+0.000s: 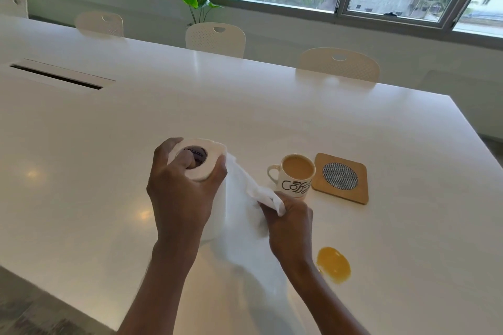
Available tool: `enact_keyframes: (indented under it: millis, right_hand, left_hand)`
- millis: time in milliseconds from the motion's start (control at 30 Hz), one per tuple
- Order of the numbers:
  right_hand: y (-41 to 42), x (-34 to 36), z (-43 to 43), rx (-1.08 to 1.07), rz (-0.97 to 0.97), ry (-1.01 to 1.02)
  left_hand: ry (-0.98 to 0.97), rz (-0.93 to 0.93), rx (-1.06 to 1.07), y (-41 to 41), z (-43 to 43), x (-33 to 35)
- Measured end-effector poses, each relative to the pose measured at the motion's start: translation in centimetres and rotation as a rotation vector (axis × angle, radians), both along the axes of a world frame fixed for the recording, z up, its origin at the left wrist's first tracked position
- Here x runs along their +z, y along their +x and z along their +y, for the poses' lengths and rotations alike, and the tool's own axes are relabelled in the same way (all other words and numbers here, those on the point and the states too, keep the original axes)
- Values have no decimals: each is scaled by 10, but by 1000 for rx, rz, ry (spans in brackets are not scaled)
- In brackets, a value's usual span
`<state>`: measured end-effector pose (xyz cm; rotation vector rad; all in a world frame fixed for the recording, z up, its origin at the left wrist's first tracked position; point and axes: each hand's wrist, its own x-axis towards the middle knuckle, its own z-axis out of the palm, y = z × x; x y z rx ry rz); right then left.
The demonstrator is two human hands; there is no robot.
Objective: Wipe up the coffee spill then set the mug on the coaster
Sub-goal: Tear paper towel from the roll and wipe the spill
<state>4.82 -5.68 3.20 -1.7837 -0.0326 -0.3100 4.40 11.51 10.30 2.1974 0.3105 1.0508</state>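
Note:
My left hand (181, 190) grips the top of an upright white paper towel roll (202, 168) on the table. A loose sheet (245, 239) hangs off the roll, and my right hand (288, 221) pinches its bunched top edge. Just behind my right hand stands a white mug (292, 178) full of milky coffee, its handle pointing left. To the mug's right, touching or nearly touching it, lies a square wooden coaster (341, 178) with a round woven centre. An orange-brown coffee spill (334, 264) sits on the table to the right of my right forearm.
The long white table (245, 106) has a cable slot (58, 77) at the far left. Several white chairs (215, 39) line its far side under the windows, with a green plant (198, 5) behind. The table's near edge runs across the lower left.

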Motion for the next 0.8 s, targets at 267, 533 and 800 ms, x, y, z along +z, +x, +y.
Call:
enact_keyframes:
  millis: [267,533,800]
  right_hand:
    - [-20,-41,-20,-168,159,-29]
    - [-32,-35,-56,-292,92,-118]
    - [-47,-2,-91,-223,222,215]
  left_hand:
    - [-28,16,17,5,6,-2]
    - [-19,11,16,3,3,0]
    - [59,40,47,-9,-1,5]
